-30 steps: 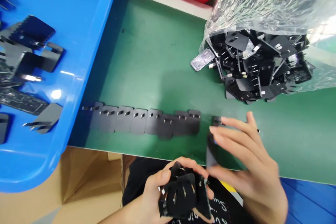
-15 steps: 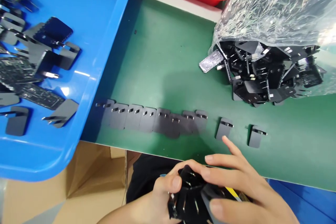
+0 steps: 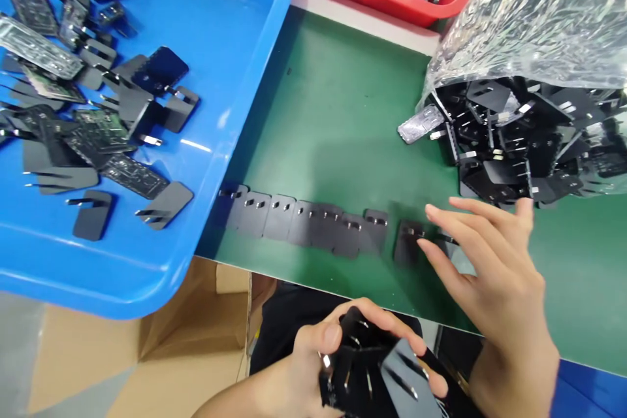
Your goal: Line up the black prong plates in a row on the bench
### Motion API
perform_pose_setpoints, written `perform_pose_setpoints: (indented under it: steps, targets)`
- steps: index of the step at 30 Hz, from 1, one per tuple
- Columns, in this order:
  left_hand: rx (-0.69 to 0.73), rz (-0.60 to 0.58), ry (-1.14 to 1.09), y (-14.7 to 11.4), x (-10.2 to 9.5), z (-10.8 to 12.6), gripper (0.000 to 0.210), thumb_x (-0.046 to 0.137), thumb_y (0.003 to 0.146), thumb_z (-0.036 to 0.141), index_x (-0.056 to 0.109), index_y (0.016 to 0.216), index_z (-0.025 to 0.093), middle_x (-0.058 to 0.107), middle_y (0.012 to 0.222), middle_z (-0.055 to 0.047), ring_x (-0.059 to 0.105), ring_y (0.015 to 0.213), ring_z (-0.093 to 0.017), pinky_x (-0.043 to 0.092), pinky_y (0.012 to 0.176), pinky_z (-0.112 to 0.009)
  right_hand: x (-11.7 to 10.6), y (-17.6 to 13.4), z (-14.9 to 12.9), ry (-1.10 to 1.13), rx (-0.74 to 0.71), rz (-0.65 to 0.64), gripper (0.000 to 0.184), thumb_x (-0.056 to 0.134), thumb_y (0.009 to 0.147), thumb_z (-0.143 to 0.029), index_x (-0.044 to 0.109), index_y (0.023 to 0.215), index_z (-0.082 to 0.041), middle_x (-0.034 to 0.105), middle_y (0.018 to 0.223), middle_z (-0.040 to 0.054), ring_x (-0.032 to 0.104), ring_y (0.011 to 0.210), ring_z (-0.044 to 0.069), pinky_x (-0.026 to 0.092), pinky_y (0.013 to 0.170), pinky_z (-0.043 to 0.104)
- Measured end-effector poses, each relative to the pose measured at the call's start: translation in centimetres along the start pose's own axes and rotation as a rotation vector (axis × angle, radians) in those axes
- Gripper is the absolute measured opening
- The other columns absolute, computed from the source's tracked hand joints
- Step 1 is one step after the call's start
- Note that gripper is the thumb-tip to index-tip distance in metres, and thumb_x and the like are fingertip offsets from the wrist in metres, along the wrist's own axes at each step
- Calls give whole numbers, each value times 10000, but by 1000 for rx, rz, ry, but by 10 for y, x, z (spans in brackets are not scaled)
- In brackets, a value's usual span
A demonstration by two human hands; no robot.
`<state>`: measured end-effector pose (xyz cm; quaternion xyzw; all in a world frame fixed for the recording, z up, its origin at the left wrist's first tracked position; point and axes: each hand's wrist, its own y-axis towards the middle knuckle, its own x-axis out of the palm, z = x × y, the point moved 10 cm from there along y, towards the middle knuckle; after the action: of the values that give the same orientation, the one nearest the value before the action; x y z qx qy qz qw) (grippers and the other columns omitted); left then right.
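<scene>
This looks like a workshop or factory workstation for electrical parts. Many alike black plates (image 3: pixel 278 221) with metal prongs stand in a row on a plain green tabletop (image 3: pixel 337 111), and more spill from a big clear bag (image 3: pixel 533 32). A deep blue tray (image 3: pixel 215 32) holds similar pieces in bulk, circuit boards (image 3: pixel 134 173) among them; a red bin (image 3: pixel 421 6) carries more parts. A cardboard box (image 3: pixel 196 346) stands open below the edge.
</scene>
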<state>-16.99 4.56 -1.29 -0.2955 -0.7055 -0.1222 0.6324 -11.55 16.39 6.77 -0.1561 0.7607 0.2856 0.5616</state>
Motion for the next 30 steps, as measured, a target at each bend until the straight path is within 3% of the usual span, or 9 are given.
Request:
perform_pose_setpoints:
  steps: [5,10,13,17,20,21,23,27,30]
  targets:
    - [56,-27,-12,1,6,8,341,604,818,450,678,1075,238,679,1132,-52,677,1004,-273,505,795,-329,16,-9,-10,-122,-44,-179,449,624,891,-371,535,1272,-151,641,1228,111,498,1240,376,110,1076,747]
    - [91,-27,-35,-2,9,17,340,611,824,436,676,1075,216,678,1135,-60,677,1005,-273,525,787,-328,8,-13,-6,-24,16,-14,303,666,848,-164,627,1147,-192,665,950,56,620,989,267,197,1089,715]
    - [96,-18,-43,-6,7,19,341,624,815,437,678,1066,212,679,1119,-59,679,999,-270,527,796,-330,-13,-12,-1,289,95,199,417,675,778,-43,663,1126,-273,623,893,20,610,903,218,402,1040,584]
    - [94,-8,-39,-12,1,19,340,610,816,455,669,1058,224,669,1134,-62,672,1011,-278,524,798,-343,-23,-17,36,924,508,512,228,542,901,-207,689,1022,-333,552,881,10,570,779,187,525,846,481]
    - [114,3,-31,-16,-3,21,342,587,827,468,661,1065,233,659,1157,-70,671,1008,-284,527,785,-358,1,-5,32,1253,648,327,226,459,942,-379,669,1013,-334,494,873,11,479,603,145,472,523,338]
    - [120,5,-24,-17,-3,23,340,583,832,464,661,1066,231,659,1156,-72,672,1005,-283,529,786,-362,6,3,22,1229,602,199,200,496,925,-391,662,1017,-328,473,841,6,447,577,137,408,469,305]
    - [124,0,-12,-19,-3,25,337,592,832,455,664,1066,224,662,1148,-72,674,1002,-280,531,790,-359,5,15,1,914,425,34,203,615,869,-368,647,1060,-308,436,774,-6,421,590,137,349,486,287]
    - [144,2,-4,-26,-5,28,335,603,830,450,660,1070,224,663,1141,-64,673,1004,-281,526,787,-343,22,30,-49,35,44,-211,583,736,788,-413,536,1292,-201,495,829,43,480,779,217,382,677,360]
    - [161,15,-18,-32,-10,30,339,579,842,459,649,1087,236,657,1156,-69,664,1027,-291,521,796,-356,42,32,-66,-162,-91,-355,581,749,777,-400,531,1262,-165,527,863,69,486,816,247,378,710,384]
